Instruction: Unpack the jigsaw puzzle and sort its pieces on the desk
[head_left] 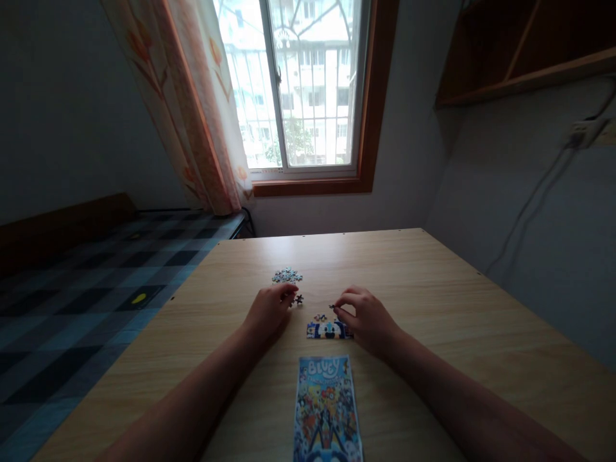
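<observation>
My right hand (pixel 362 314) pinches a small dark jigsaw puzzle piece (pixel 332 307) between thumb and forefinger, just above the joined strip of the puzzle (pixel 327 330). That strip shows part of a blue cartoon face, and my hand covers its right end. A few loose pieces (pixel 320 317) lie along its far edge. Over to the left, my left hand (pixel 272 307) has its fingers closed at a dark puzzle piece (pixel 299 299); the fingertips partly hide the contact. Behind it a heap of loose puzzle pieces (pixel 287 275) lies on the table.
A colourful Bluey picture sheet (pixel 327 407) lies on the wooden table (pixel 409 269) nearest to me. Left of the table is a bed with a checked cover (pixel 96 289). A window (pixel 312 90) with a flowered curtain (pixel 187 109) is beyond; a shelf (pixel 520 80) hangs at right.
</observation>
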The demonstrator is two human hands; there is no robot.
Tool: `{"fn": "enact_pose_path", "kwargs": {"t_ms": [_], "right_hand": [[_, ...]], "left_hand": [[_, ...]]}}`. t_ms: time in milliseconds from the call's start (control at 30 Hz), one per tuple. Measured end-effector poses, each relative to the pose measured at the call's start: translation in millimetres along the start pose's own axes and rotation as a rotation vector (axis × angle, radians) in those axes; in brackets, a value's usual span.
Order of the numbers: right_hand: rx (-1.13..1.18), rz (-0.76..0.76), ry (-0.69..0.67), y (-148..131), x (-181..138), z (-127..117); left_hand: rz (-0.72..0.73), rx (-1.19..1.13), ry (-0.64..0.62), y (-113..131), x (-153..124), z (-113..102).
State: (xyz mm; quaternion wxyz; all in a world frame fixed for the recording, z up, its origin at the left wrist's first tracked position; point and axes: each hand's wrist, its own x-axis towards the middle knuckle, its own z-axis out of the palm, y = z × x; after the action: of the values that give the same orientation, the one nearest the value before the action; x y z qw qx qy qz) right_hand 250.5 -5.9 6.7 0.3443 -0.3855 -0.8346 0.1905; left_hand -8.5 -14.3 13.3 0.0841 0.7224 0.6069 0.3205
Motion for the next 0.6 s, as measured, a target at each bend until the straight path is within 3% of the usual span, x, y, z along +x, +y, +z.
{"fn": "enact_pose_path", "kwargs": {"t_ms": [400,500,600], "right_hand": [[-0.003,0.025,0.001,4,1,-3],[0.007,0.038,0.003,3,2,-3],[0.043,0.047,-0.005,-2,2,-5]], "left_hand": [[-0.053,0.299,0.142,-13,3,-22],[0.027,0.322,0.130,-6,1,-17],[0.236,0.295,0.098,19,-9,-6]]}}
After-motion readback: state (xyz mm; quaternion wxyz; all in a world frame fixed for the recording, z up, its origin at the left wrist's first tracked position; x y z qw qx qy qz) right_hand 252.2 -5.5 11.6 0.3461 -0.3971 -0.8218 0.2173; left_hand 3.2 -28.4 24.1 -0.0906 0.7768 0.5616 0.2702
